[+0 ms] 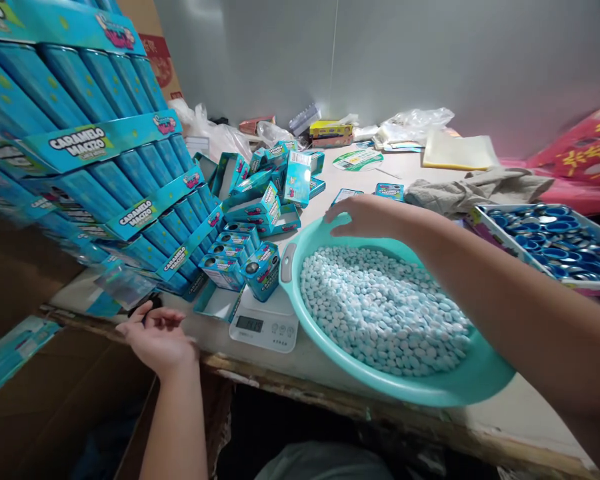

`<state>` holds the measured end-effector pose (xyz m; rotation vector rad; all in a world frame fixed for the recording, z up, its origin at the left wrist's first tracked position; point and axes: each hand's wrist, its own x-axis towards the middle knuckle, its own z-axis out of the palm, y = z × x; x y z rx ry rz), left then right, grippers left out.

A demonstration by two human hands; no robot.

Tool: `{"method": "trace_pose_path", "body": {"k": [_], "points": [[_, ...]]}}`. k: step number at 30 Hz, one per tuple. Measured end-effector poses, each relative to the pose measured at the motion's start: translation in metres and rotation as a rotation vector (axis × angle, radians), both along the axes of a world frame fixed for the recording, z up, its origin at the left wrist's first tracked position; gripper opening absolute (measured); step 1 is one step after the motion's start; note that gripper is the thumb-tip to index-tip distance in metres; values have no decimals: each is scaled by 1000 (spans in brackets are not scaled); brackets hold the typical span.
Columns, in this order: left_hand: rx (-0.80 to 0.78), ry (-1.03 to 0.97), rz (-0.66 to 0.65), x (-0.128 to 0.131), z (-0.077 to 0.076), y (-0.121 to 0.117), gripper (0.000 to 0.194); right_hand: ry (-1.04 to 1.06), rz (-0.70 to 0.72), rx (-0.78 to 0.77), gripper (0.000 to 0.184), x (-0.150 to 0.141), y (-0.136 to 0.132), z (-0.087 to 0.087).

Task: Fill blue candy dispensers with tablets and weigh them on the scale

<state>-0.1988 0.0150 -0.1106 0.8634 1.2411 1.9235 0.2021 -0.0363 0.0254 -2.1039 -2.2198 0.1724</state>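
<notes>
My right hand (365,217) reaches over the far rim of a teal basin (450,390), palm down, fingers curled toward the pale blue candies (385,310) that fill it; I cannot see anything in it. My left hand (157,333) rests palm up at the table's near edge, fingers loosely apart and empty, next to a small dark object (153,303). A white digital scale (265,323) stands between the two hands, with small blue boxes (260,267) on and behind it.
Tall stacks of blue "Caramelo Macizo" display cartons (105,167) rise at the left. A loose heap of blue boxes (270,187) lies behind the scale. At the right a tray (545,240) holds several blue rings. Bags, paper and cloth clutter the back.
</notes>
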Motion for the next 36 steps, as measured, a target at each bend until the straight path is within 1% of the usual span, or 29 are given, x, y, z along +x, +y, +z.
{"method": "trace_pose_path", "body": {"k": [2, 4, 7, 8, 10, 12, 15, 17, 19, 21, 23, 25, 28, 31, 33, 36], "points": [[-7, -31, -1, 1, 1, -2, 49, -71, 48, -32, 29, -14, -8, 0], [-8, -65, -17, 2, 3, -5, 46, -101, 92, -113, 32, -33, -18, -5], [53, -102, -71, 3, 7, -10, 45, -118, 161, -241, 42, -57, -35, -22], [76, -113, -85, 3, 8, -12, 45, -113, 180, -262, 41, -62, -40, -28], [107, -134, -99, 3, 9, -14, 43, -92, 217, -278, 34, -64, -48, -39], [112, -150, -108, 3, 9, -14, 42, -30, 265, -265, 29, -61, -54, -46], [110, -160, -130, 1, 8, -12, 39, 82, 311, -235, 29, -55, -60, -48], [108, -162, -158, -1, 7, -11, 37, 90, 282, -254, 28, -56, -60, -47], [111, -162, -178, -2, 6, -10, 35, 47, 242, -308, 22, -60, -55, -45], [107, -166, -189, -2, 5, -9, 33, 7, 223, -346, 16, -64, -47, -40], [97, -175, -196, -3, 5, -9, 31, -25, 227, -336, 16, -66, -38, -30], [92, -176, -211, -3, 4, -9, 29, -43, 239, -288, 19, -68, -29, -12], [99, -157, -223, -3, 5, -10, 27, -23, 275, -162, 17, -76, -18, 22], [85, -148, -231, -2, 4, -10, 24, 60, 399, -33, 15, -99, -3, 48], [66, -151, -226, -2, 3, -9, 21, 109, 495, -22, 15, -118, 9, 57], [67, -117, -212, -1, 2, -9, 18, 128, 535, -127, 15, -142, 27, 58]]}}
